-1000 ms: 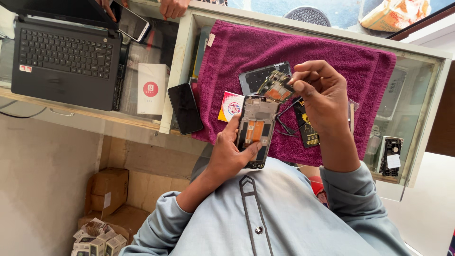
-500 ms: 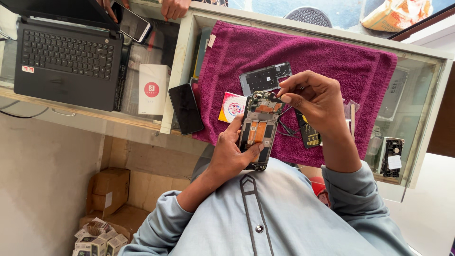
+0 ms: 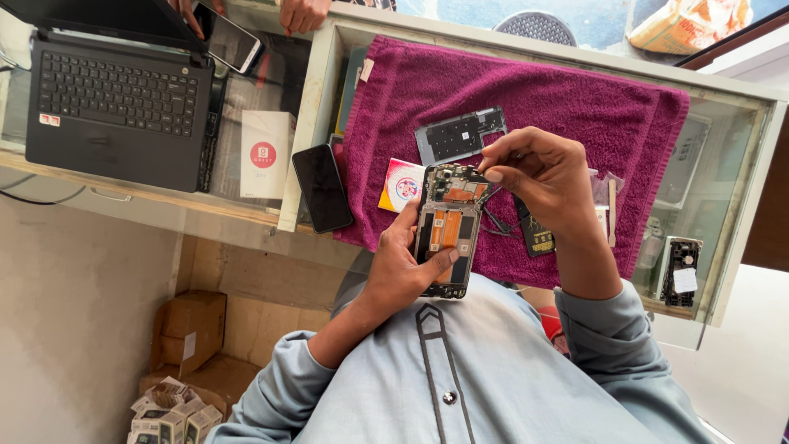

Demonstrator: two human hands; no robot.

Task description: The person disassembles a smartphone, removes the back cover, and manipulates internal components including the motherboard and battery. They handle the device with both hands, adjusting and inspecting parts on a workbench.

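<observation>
The left hand [image 3: 403,275] cradles an opened phone [image 3: 448,230] with its back cover off, thumb across the lower edge and fingers curled behind, holding it just above the near edge of the magenta towel [image 3: 526,99] that covers the glass tabletop [image 3: 740,164]. The right hand [image 3: 546,177] is closed into a pinch, its fingertips [image 3: 491,174] pressed together at the phone's top right corner by the camera area; whether they hold a small part or a tool is too small to tell. Work this fine seems best done with the left hand keeping the frame steady and level, and the right wrist braced so the pinch moves only slightly. Keeping the phone over the towel would likely catch anything dropped. The removed grey cover plate [image 3: 460,136] lies on the towel just beyond, a dark battery [image 3: 538,238] beside the right wrist, and a black phone [image 3: 322,187] at the towel's left edge.
</observation>
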